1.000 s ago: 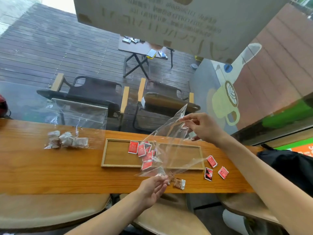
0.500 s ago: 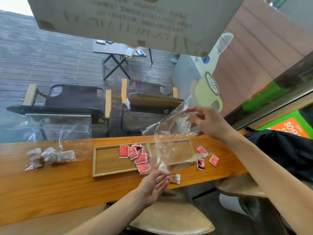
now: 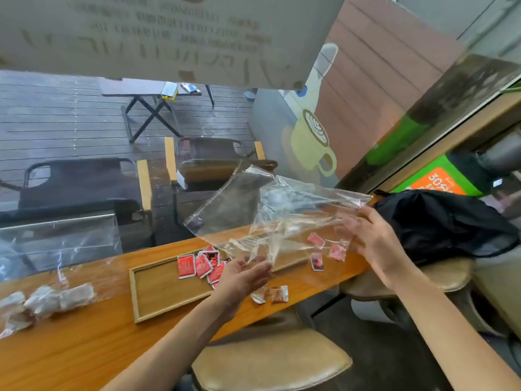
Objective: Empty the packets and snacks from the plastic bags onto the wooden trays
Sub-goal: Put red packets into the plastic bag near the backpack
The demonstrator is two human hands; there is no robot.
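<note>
An empty clear plastic bag (image 3: 282, 210) is stretched in the air above the right end of the wooden tray (image 3: 158, 292). My left hand (image 3: 242, 277) pinches its lower corner, palm up, over the tray's middle. My right hand (image 3: 375, 244) grips the bag's right edge with blurred, loosely spread fingers. Several red packets (image 3: 197, 265) lie in a pile in the tray. Three more red packets (image 3: 317, 241) lie on the counter right of the tray. Two brown snack packets (image 3: 277, 294) sit at the counter's front edge.
A second clear bag with pale wrapped snacks (image 3: 48, 300) lies on the wooden counter (image 3: 70, 348) at the left. A black backpack (image 3: 439, 221) rests on a stool at the right. A padded stool (image 3: 270, 359) stands below me. A window pane runs along the counter's far edge.
The bag has swung from upright to spread out flat toward the right. My right hand moved right and down with its edge. My left hand stays at the lower corner.
</note>
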